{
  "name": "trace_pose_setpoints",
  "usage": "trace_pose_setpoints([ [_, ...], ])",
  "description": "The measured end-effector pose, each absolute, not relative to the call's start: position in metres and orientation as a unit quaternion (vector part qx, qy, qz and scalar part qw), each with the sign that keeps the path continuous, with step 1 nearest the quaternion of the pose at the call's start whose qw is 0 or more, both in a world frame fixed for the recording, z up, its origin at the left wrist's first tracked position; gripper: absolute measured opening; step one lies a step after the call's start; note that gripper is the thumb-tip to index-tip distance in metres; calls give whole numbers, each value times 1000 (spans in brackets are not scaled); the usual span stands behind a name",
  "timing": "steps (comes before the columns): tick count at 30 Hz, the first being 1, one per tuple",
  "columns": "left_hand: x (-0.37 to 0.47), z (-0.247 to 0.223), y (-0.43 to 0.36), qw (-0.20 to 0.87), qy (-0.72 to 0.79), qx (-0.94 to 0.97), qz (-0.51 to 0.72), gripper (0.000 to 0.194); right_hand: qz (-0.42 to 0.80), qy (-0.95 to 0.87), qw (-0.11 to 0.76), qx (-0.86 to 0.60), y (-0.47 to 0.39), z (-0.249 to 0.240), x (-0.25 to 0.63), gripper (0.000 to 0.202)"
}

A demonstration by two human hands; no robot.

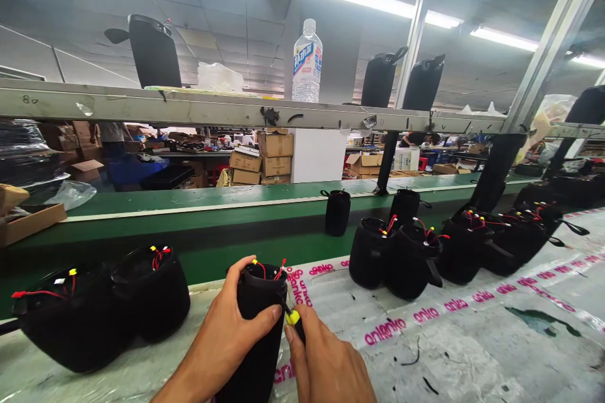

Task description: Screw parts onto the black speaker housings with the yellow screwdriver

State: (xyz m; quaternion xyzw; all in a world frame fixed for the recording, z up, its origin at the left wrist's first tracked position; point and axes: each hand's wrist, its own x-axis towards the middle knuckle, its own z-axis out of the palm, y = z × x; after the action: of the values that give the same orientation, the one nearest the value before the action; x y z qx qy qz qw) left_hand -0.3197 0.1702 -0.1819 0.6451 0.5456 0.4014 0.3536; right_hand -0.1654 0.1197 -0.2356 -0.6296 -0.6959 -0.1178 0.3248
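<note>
My left hand (224, 330) is wrapped around a black cylindrical speaker housing (258, 352), its thumb across the front near the top. The housing is tilted slightly; red wires with small yellow and red connectors (269, 269) stick out of its open top. Between the fingers of my right hand (326, 352) is a small tool with a yellow and black handle (293, 320). The tool's thin dark end meets the right side of the housing just below the rim; its exact kind I cannot make out. Both hands are closed.
Two similar housings (151, 296) stand at the left, and several more (411, 261) line the right. Behind runs a green conveyor belt (265, 220) with a housing on it. A metal shelf (212, 106) crosses above, bearing a plastic bottle (307, 65). Dark scraps litter the taped tabletop (378, 365).
</note>
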Motion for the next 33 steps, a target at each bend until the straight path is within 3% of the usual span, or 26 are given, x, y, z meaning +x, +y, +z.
trace_pose_setpoints([
  [8,-312,-188,166,268,584,637,427,70,-169,-649,246,-700,115,-225,-184,5],
  [18,-311,-197,170,196,589,643,448,67,-207,-648,211,-702,115,-213,-193,8],
  [26,-317,-195,173,244,581,641,437,67,-171,-663,267,-678,118,-220,-193,14],
  [30,-327,-192,184,336,554,615,449,72,-186,-654,358,-640,114,-234,-184,30],
  [33,-332,-189,187,403,508,604,463,76,-157,-670,377,-620,117,-237,-174,38],
])
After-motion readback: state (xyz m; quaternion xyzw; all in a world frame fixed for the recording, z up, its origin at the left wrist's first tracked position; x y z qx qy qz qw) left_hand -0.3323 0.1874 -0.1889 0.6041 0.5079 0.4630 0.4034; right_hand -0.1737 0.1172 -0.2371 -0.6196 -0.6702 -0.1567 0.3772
